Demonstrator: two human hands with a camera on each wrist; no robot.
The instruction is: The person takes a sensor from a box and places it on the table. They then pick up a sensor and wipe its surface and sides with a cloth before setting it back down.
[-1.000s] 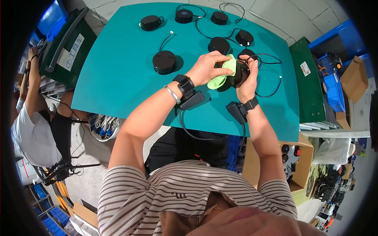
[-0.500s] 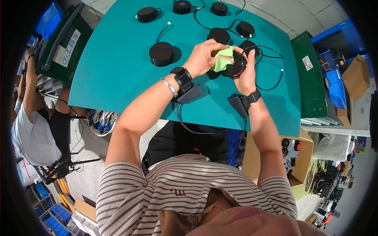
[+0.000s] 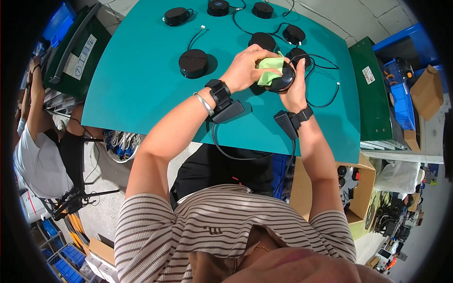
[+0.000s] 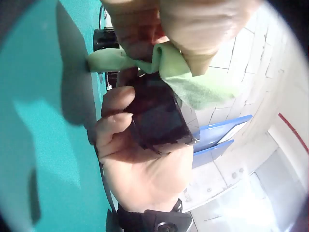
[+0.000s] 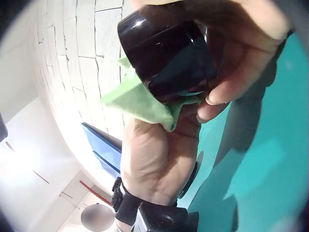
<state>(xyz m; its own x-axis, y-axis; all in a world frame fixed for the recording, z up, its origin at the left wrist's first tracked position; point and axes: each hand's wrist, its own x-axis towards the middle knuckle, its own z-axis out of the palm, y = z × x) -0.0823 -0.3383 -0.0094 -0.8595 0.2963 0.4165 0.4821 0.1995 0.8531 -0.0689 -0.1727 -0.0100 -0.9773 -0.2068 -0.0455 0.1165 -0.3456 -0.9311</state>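
My left hand (image 3: 241,70) pinches a light green cloth (image 3: 270,64) and presses it on a glossy black round device (image 3: 284,81). My right hand (image 3: 296,92) grips that device by its side, with the fingers curled round it, above the table. In the left wrist view the cloth (image 4: 193,89) hangs over the upper edge of the device (image 4: 159,121). From the right wrist, the shiny side wall of the device (image 5: 169,63) shows, and the cloth (image 5: 137,99) lies against its rim. Part of the device is hidden behind the fingers and cloth.
Several similar black round devices stand on the green table (image 3: 141,94), one (image 3: 193,63) left of my hands. Black cables (image 3: 325,106) lie to the right. Green cabinets flank the table; a cardboard box (image 3: 368,193) stands below right. Another person (image 3: 45,165) sits at left.
The device has tilted, so its round top shows more to the head camera. The cloth has shifted and bunched over it. The head view has moved slightly, and both hands keep their holds.
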